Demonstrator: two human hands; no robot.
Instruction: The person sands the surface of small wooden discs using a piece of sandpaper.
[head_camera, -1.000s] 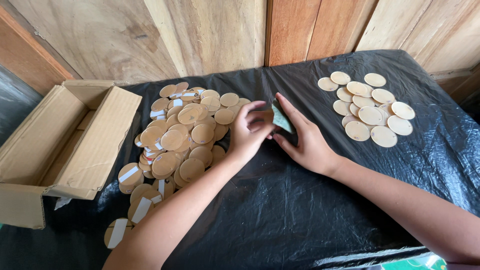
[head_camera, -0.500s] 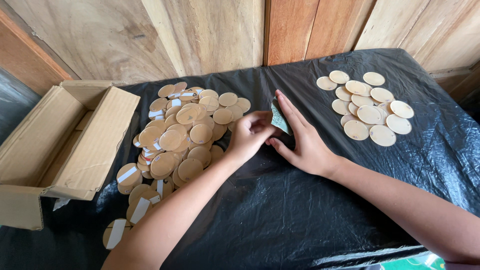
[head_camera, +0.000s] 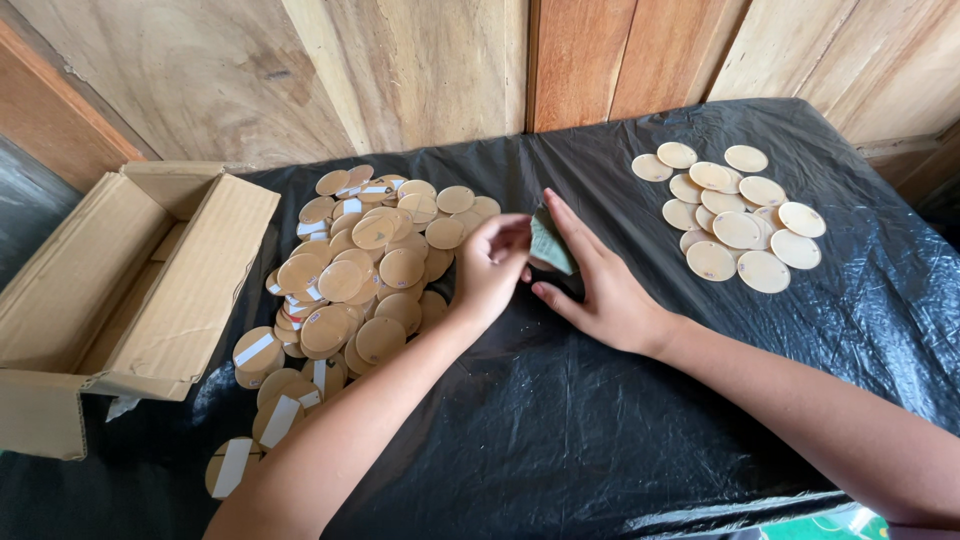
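both hands, left hand (head_camera: 492, 268) and right hand (head_camera: 600, 290), pinch a small grey-green pad (head_camera: 549, 243) with closed fingers; wooden discs (head_camera: 360, 270) lie at 9 o'clock.

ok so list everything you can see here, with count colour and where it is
small folded piece: one, grey-green, held between both hands mid-table
large pile of discs: dozens, tan wood-coloured, many with white labels, left of the hands
small group of discs: about fourteen, paler tan, unlabelled, right rear of the table
cardboard box: one, brown, open, at the table's left edge
plastic sheet: one, black and shiny, covering the table
plank wall: wooden, brown, behind the table
left hand: bare, fingers pinching the piece
right hand: bare, fingers against the piece from the right side
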